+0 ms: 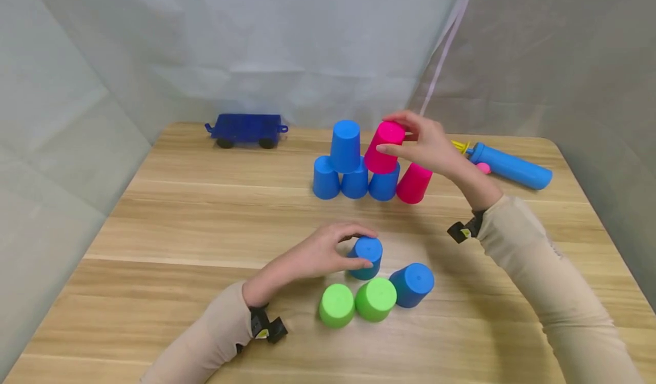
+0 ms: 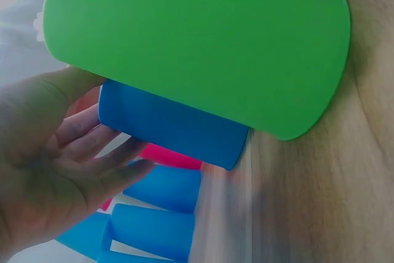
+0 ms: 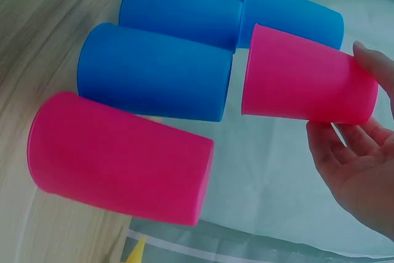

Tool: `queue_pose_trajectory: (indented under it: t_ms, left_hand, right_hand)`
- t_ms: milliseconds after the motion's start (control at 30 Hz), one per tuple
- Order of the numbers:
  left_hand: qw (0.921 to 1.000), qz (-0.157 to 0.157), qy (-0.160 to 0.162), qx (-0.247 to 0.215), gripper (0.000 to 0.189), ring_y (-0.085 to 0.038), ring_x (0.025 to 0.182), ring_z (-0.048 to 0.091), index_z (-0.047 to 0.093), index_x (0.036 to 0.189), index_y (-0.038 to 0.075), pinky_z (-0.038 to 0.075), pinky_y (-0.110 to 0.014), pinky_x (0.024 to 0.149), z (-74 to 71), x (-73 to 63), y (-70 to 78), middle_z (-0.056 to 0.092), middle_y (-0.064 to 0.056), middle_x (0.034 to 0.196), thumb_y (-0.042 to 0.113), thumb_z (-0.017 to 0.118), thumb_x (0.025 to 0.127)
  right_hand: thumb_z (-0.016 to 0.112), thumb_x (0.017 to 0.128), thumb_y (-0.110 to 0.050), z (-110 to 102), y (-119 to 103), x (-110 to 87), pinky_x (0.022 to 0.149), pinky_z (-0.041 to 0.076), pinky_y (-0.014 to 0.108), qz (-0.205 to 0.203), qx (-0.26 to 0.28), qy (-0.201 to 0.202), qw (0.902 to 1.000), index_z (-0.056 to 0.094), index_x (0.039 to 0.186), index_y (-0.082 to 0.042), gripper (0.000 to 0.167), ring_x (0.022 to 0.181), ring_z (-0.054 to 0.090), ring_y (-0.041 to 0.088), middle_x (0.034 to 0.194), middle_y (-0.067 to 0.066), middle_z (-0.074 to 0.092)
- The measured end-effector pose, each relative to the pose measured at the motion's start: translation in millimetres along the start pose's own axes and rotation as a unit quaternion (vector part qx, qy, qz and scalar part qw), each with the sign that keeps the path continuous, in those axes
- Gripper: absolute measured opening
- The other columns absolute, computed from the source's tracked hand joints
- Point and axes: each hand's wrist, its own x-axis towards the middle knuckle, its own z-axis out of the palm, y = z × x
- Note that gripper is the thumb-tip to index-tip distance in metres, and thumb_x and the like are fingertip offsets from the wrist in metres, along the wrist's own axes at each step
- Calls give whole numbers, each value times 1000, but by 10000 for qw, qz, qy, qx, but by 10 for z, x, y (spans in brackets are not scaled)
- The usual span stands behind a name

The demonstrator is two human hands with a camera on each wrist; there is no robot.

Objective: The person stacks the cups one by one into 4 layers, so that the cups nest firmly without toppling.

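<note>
My right hand point(image 1: 427, 147) grips an upside-down pink cup point(image 3: 308, 78) near its base, thumb on one side and fingers on the other. It is held close above the bases of a blue cup point(image 1: 384, 183) and a second pink cup point(image 1: 414, 184), which end a row of upturned cups. Another blue cup point(image 1: 345, 146) stands atop the row's two left cups. Nearer me, my left hand point(image 1: 323, 251) holds an upturned blue cup point(image 1: 370, 256) between thumb and fingers. Close by stand two green cups point(image 1: 336, 306) and one more blue cup point(image 1: 412, 285).
A dark blue toy wagon point(image 1: 247, 129) sits at the table's back left. At the back right lies a blue pump point(image 1: 509, 164) with a yellow end, beside a small pink object point(image 1: 483, 168). Pale sheeting point(image 1: 307, 42) hangs behind the wooden table point(image 1: 205, 219).
</note>
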Motion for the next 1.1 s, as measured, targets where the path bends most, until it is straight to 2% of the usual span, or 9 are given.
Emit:
queue_pose_trajectory:
  t_ms: [133,333,500,633,867,1100]
  left_hand:
    - [10000,15,-58,29,47,-8,114,53,57,126,18,48,-26,93,2,-8,8,58,7,124,26,73,82]
    - [9997,217,-40,126,49,-8,115,53,57,127,18,48,-27,94,-1,-10,24,59,6,125,27,73,81]
    - [9991,372,-22,182,49,-8,115,53,57,126,16,47,-21,92,4,-5,25,59,4,124,26,73,81]
    - [9986,471,-27,256,49,-10,115,53,57,126,15,48,-20,91,20,-1,23,59,3,124,25,73,81]
    - [9991,346,-94,217,48,-12,117,51,56,128,15,47,-21,92,36,-2,42,57,2,127,26,71,83]
    - [9986,471,-124,226,48,-12,118,51,55,128,14,47,-21,93,44,12,46,57,1,128,27,70,84]
  right_hand:
    - [71,82,-31,26,7,31,85,52,44,36,69,-43,10000,47,134,-14,60,111,56,27,122,7,56]
    - [71,82,-32,23,81,62,84,53,42,81,214,-136,9996,45,135,-16,61,110,56,25,122,5,56]
    - [73,81,-33,25,111,52,85,53,43,-8,148,-118,9998,46,135,-17,62,111,56,25,124,4,55]
    - [72,81,-31,48,116,47,86,52,43,-124,164,-169,9996,47,134,-15,61,111,56,26,125,5,56]
    - [71,83,-28,49,112,47,89,51,45,-91,186,-225,9995,45,136,-13,61,113,55,29,127,8,55]
    - [70,84,-29,43,134,44,88,52,44,-29,345,-220,9992,43,138,-15,62,113,56,28,127,8,54]
